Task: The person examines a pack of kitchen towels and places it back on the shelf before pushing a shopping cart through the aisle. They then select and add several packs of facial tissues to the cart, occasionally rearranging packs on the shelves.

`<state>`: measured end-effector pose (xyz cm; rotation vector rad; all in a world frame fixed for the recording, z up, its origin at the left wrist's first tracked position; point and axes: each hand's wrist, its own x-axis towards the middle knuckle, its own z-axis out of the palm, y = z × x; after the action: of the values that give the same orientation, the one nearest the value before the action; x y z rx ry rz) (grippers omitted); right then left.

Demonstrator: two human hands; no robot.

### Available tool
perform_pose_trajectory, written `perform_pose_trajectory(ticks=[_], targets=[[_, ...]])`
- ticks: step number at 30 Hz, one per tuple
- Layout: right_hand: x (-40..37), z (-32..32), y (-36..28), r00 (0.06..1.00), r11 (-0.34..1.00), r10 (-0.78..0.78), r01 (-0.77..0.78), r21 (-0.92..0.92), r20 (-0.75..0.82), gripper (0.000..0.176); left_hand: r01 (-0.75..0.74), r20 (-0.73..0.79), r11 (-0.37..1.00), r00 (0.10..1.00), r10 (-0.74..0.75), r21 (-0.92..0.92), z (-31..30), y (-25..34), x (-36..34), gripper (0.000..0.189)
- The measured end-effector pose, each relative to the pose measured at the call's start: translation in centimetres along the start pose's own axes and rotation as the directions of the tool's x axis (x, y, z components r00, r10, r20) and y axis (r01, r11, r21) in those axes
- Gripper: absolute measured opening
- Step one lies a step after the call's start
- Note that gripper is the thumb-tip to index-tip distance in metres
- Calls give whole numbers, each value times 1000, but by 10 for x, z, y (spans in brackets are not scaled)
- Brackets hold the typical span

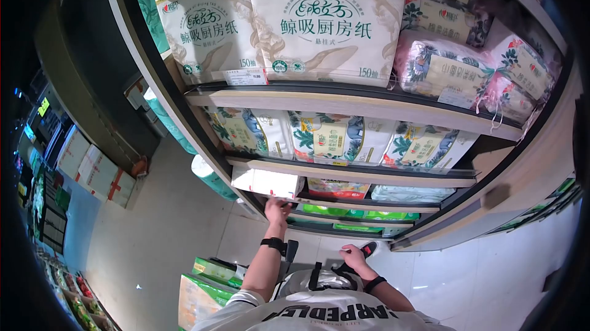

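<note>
My left hand (278,209) is raised to the lower left of the shelf unit, its fingers at the front edge of a white pack (268,182). Whether the fingers grip that pack or only touch it is too small to tell. The pack lies on a lower shelf, its front sticking out a little. My right hand (353,257) hangs low in front of my body, fingers curled, above a dark shoe (369,249). What it holds, if anything, cannot be made out. Each wrist has a black band.
Large kitchen-paper packs (326,24) fill the upper shelf, with pink-wrapped tissue packs (442,67) at right. Patterned tissue packs (326,137) stand on the shelf below. A green-and-white package (206,294) is on the floor beside me. Cardboard boxes (101,171) stand at far left.
</note>
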<state>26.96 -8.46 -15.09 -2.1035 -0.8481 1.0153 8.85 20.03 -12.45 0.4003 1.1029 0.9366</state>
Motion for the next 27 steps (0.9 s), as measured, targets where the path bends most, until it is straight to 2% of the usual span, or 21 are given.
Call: perform_pose_trajectory(ticks=[1,2,3,5,7,8,9,10,14,15,17,19,20,21,23,24,27], targets=[[-2,-1,-6,999,997,48,-49,60,17,37,213,53,977,976,-212,-5,-17,-24,19,45],[-6,3,1,1000,1000,7,-7,23,10,38,222,-77,971,970,-229,-91,-16,-34,16,37],[0,4,5,999,999,-49,49,-10,-17,39,49,-159,999,986,-48,0,-14,-32,18,45],[-3,2,7,999,999,-18,19,-43,33,38,-262,-103,946,964,246,-190,10,12,-14,58],[-14,-2,6,998,999,25,-26,26,58,39,-308,-211,950,933,291,-51,12,49,-11,69],[-9,8,29,999,998,-48,48,28,-1,36,-269,-178,963,949,261,-25,17,71,-16,66],[-10,8,34,998,998,-56,56,1,16,36,-234,-144,972,962,232,4,19,87,-20,63],[-11,7,38,998,997,-66,67,-30,20,36,-307,-37,946,949,312,109,18,92,-13,64],[-1,5,47,999,999,-17,18,-30,35,37,-375,33,926,927,374,44,37,69,-12,55],[2,3,43,1000,1000,-14,14,-6,25,37,-416,24,907,908,418,-55,47,55,-19,49],[0,-2,27,1000,999,-3,2,36,19,37,-392,1,916,919,393,-81,48,24,-22,48],[1,-1,23,999,1000,-15,15,16,51,37,-333,-142,934,938,315,-131,44,-1,-25,49],[3,-1,22,998,1000,-22,22,7,62,37,-327,-189,933,936,298,-150,22,-25,-2,50],[3,-1,21,998,999,-35,34,13,59,37,-168,-193,953,974,120,-253,8,-33,-10,56],[-1,2,25,997,998,-53,52,28,51,37,-48,-2,923,999,50,-383,-42,-65,18,67],[2,9,39,996,996,-73,71,57,42,36,-83,-38,940,997,74,-330,-41,-57,14,69],[-4,8,52,996,998,23,-28,63,83,38,-202,-150,961,973,175,-191,-20,-21,-31,78]])
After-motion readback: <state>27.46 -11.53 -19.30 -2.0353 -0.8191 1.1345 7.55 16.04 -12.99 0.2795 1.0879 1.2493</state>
